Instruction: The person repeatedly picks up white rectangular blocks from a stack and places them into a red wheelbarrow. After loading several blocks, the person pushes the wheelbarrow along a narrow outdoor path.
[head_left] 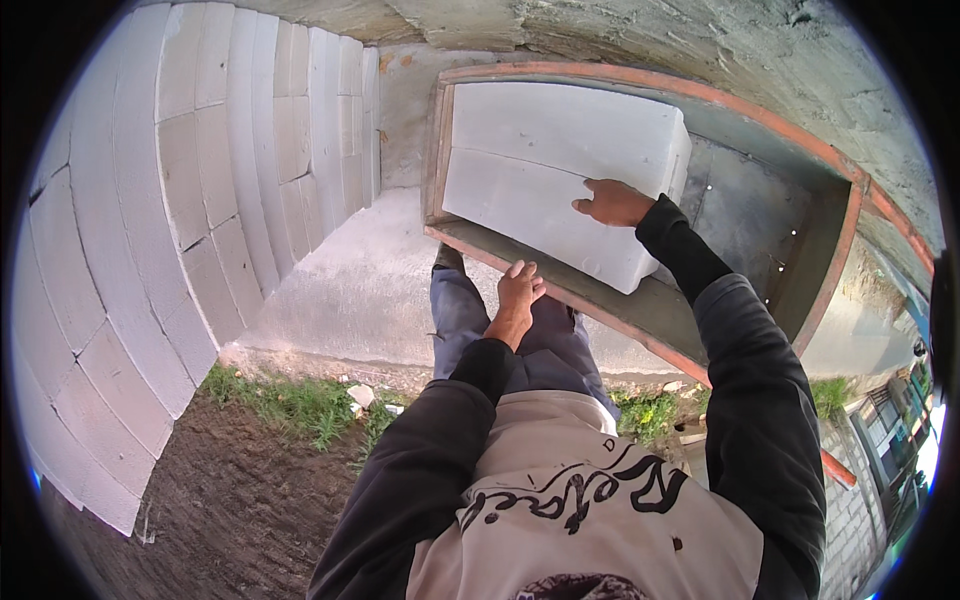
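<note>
White aerated concrete blocks [560,130] lie side by side at the left end of a rectangular metal tub [600,305] with a worn orange rim. The edge of another block shows beneath them. My right hand [613,203] reaches over the blocks, thumb and forefinger apart, near the seam between the two upper ones; whether it touches them I cannot tell. At the tub's near side, my left hand [517,298] has its fingers bent over the rim. Both forearms are in dark sleeves.
To the left rises a tall stack of white blocks [130,240]. A rough concrete wall [640,30] runs behind the tub. Bare soil [250,480] and grass tufts [300,410] lie behind my legs. An orange pipe end [838,470] shows at right.
</note>
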